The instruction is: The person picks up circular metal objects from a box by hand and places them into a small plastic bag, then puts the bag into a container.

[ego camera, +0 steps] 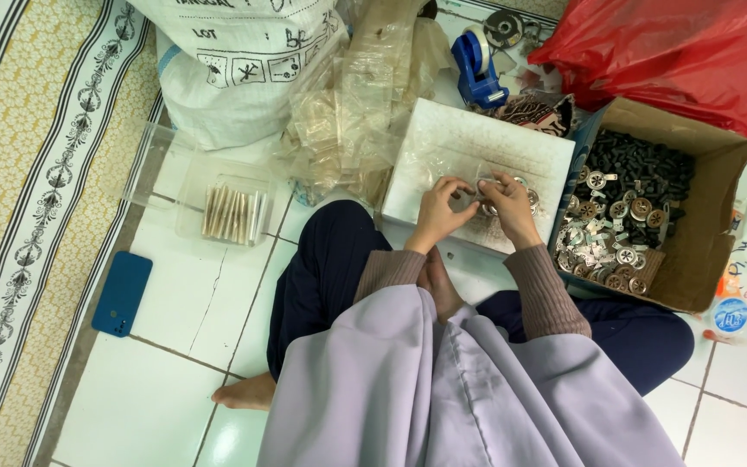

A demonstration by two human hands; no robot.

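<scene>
Both sets of fingers are pinching together over a small clear plastic bag (499, 192) with round metal parts inside. The left hand (439, 210) is gripping its near edge, and the right hand (507, 206) is grasping it from the three o'clock side. The bag is lying on a white box lid (443, 147) straight ahead of the knees.

At three o'clock, touching the lid, an open cardboard box (702, 233) is holding black plastic pieces at the back and silvery round fittings (607, 238) at the front, hemming in the right wrist. A red plastic bag (685, 52) is bulging behind it at one o'clock. A blue tape dispenser (477, 65) is sitting at twelve, beside a heap of crumpled clear sleeves (347, 112). A big white sack (235, 60) with black printing is leaning at eleven.

At ten o'clock, a clear tray (226, 212) is carrying pale sticks, and a blue phone (121, 294) is lying at nine near the patterned mat's (36, 216) edge. White floor tiles (192, 303) are lying bare between phone and leg.
</scene>
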